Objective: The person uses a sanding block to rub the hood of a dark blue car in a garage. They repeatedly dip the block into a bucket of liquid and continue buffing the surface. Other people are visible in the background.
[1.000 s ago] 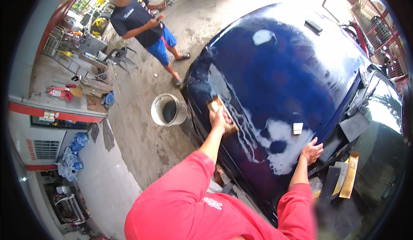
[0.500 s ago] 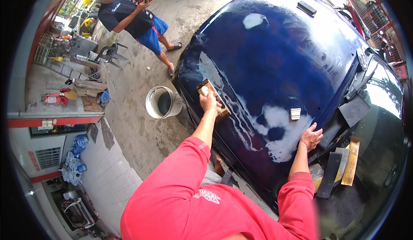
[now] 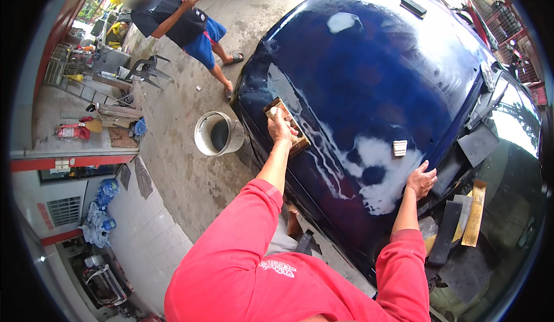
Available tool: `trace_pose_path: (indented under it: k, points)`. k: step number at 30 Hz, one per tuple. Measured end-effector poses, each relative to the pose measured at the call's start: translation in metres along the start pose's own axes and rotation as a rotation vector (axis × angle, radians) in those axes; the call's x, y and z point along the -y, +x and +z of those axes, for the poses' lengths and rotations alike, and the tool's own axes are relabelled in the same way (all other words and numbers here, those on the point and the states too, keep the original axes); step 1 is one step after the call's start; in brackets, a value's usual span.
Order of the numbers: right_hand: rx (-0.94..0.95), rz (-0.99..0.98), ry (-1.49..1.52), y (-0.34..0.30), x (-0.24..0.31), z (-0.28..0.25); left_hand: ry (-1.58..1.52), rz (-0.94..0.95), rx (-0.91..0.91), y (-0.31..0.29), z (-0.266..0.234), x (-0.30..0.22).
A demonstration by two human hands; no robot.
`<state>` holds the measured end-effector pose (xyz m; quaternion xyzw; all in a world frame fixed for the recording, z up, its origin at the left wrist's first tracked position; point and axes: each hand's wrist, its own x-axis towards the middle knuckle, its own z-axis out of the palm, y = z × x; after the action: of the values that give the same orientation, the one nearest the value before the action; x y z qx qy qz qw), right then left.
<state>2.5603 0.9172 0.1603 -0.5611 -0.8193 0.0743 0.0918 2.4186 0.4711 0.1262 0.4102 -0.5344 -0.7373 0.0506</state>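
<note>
A dark blue car hood (image 3: pixel 369 85) fills the right half, with greyish-white patches and a pale wet streak along its left side. My left hand (image 3: pixel 281 128) is wrapped round a brown sanding block (image 3: pixel 300 144), which lies against the hood's left edge beside that streak. The block's underside is hidden. Resting at the hood's rear edge near the windshield, my right hand (image 3: pixel 422 180) has its fingers stretched out and holds nothing. A small whitish ribbed block (image 3: pixel 399 147) lies on the hood just above it.
A white bucket (image 3: pixel 231 137) with dark liquid stands left of the car. A long black block (image 3: pixel 413 7) sits on the hood's far side. Sanding strips (image 3: pixel 474 212) and dark sheets lie by the windshield. Another person (image 3: pixel 179 21) stands at the upper left, holding a small object.
My left hand and the sanding block have shifted only slightly along the hood's left edge. My right hand stays at the rear edge. The view has moved a little.
</note>
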Motion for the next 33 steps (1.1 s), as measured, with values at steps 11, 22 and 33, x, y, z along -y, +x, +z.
trace_pose_path:
  k: [11,22,33]
  points:
    - [-0.04,-0.012,0.103,-0.004,-0.001,0.001,-0.086,-0.074,0.032,0.001,0.006,-0.004]
    - [-0.05,-0.023,-0.04,-0.007,-0.002,0.0,0.034,-0.052,-0.096,0.008,0.003,0.004]
    - [-0.017,-0.007,0.013,-0.004,0.001,-0.002,-0.094,-0.061,0.063,0.014,-0.005,0.006]
